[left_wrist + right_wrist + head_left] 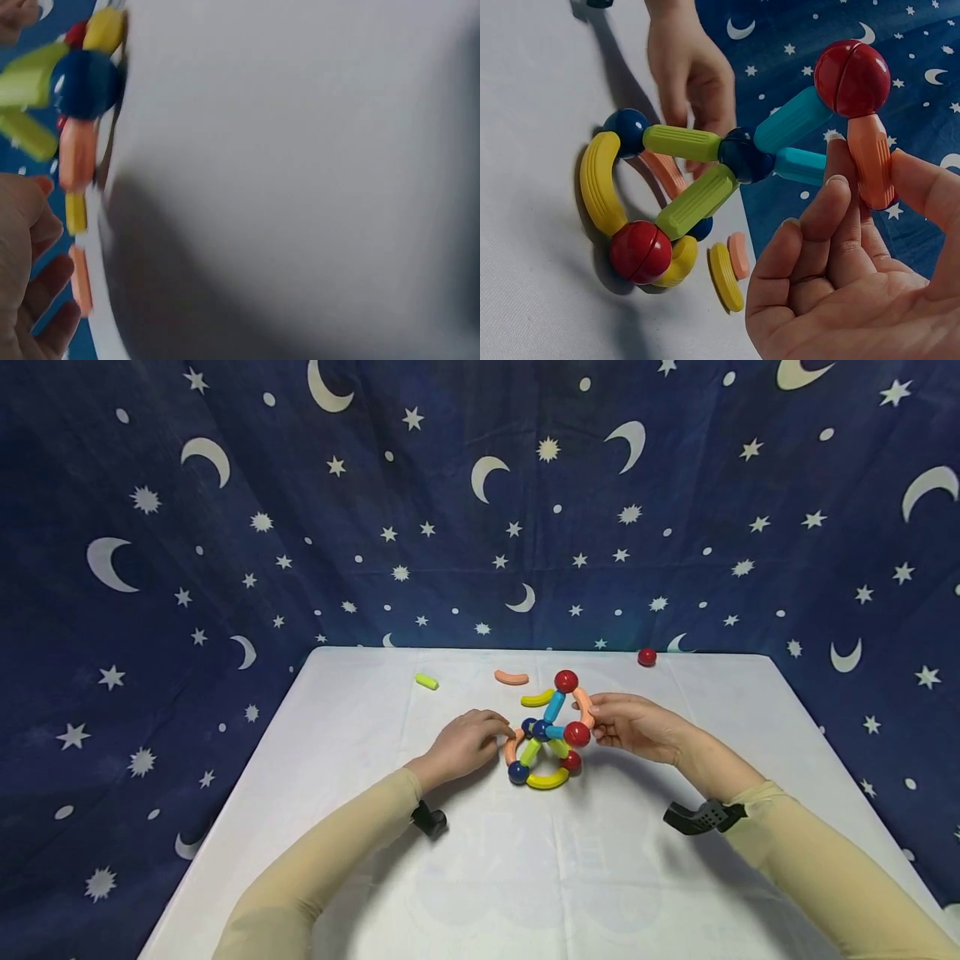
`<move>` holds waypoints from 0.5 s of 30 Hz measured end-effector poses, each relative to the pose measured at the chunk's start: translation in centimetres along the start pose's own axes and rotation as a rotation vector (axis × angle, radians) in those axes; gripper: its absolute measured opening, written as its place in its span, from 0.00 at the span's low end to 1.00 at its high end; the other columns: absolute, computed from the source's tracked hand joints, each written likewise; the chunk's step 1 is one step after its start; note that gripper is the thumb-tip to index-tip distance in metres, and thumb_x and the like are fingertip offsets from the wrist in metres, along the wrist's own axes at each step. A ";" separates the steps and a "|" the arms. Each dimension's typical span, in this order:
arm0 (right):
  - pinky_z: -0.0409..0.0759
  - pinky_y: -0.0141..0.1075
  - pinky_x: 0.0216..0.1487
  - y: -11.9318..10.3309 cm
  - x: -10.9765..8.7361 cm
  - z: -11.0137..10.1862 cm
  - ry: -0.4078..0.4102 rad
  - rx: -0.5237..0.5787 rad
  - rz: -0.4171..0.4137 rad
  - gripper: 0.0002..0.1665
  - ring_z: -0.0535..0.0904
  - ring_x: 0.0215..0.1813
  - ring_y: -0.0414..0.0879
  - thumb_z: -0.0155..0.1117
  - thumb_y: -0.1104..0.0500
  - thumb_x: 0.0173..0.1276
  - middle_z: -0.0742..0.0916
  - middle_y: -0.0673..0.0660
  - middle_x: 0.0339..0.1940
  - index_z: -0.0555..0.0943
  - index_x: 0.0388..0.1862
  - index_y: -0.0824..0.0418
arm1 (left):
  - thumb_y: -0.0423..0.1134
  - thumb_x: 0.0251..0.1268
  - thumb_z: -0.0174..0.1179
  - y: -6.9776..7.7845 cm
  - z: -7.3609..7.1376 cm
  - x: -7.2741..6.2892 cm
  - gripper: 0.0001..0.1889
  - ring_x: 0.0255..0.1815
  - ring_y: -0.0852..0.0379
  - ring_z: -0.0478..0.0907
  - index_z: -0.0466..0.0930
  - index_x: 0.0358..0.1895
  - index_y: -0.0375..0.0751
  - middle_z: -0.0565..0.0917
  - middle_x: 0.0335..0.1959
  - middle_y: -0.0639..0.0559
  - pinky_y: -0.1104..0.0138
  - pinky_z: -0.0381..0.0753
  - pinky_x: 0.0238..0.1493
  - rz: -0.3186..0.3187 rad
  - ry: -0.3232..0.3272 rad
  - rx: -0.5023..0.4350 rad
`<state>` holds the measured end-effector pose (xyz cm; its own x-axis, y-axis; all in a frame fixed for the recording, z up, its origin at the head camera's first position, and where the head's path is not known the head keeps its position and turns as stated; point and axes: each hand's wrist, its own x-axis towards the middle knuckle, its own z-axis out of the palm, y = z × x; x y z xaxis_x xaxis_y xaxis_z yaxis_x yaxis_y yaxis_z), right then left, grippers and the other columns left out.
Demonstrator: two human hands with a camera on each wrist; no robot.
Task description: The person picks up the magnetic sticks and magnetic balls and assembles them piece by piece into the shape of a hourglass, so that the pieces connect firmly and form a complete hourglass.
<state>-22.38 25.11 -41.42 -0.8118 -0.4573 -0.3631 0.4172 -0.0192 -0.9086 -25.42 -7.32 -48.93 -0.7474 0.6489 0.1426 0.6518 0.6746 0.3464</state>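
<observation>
A magnetic ball-and-rod structure stands mid-table. Its base ring has an orange curved rod [511, 749], a yellow curved rod [547, 780], a dark blue ball [518, 772] and a red ball [640, 252]. Green rods [682, 141] rise to a central blue ball [745, 155], from which two blue rods [793, 120] branch out. My right hand [637, 725] pinches an upper orange curved rod [873, 161] between thumb and fingers; it joins two red balls [566, 681]. My left hand [467, 745] is at the base's left side, loosely bent fingertips right at the orange base rod.
Behind the structure lie a loose yellow curved rod [537, 699] and an orange curved rod [512, 677]. A short green rod [427, 682] is at the back left, and a red ball [647, 657] at the back edge. A starry dark blue cloth [450, 485] surrounds the white table [480, 877].
</observation>
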 end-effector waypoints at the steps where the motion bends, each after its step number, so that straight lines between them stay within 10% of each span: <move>1: 0.80 0.36 0.48 0.0 0.0 0.0 0.005 0.001 0.002 0.15 0.78 0.39 0.46 0.58 0.59 0.78 0.84 0.53 0.38 0.78 0.59 0.62 | 0.34 0.72 0.57 -0.4 -0.3 0.1 0.16 0.61 0.54 0.77 0.86 0.57 0.53 0.82 0.58 0.55 0.59 0.73 0.64 -0.025 0.019 0.009; 8: 0.79 0.37 0.49 -0.1 -0.1 0.2 0.025 -0.010 0.010 0.18 0.77 0.42 0.48 0.59 0.58 0.77 0.84 0.54 0.38 0.76 0.62 0.62 | 0.35 0.73 0.59 -5.4 -2.8 0.4 0.16 0.64 0.45 0.74 0.84 0.60 0.48 0.82 0.59 0.49 0.51 0.71 0.65 -0.265 0.152 0.071; 15: 0.79 0.36 0.48 0.0 -0.2 0.4 0.020 -0.013 0.010 0.27 0.77 0.40 0.47 0.58 0.59 0.77 0.83 0.53 0.38 0.68 0.69 0.69 | 0.34 0.76 0.52 -9.4 -4.4 0.5 0.24 0.75 0.37 0.61 0.73 0.73 0.46 0.72 0.73 0.44 0.44 0.61 0.72 -0.439 0.057 0.146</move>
<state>-22.10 24.87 -41.24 -0.8157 -0.4392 -0.3765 0.4204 -0.0029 -0.9073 -32.47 -14.87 -48.03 -0.9598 0.2734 0.0633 0.2805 0.9262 0.2518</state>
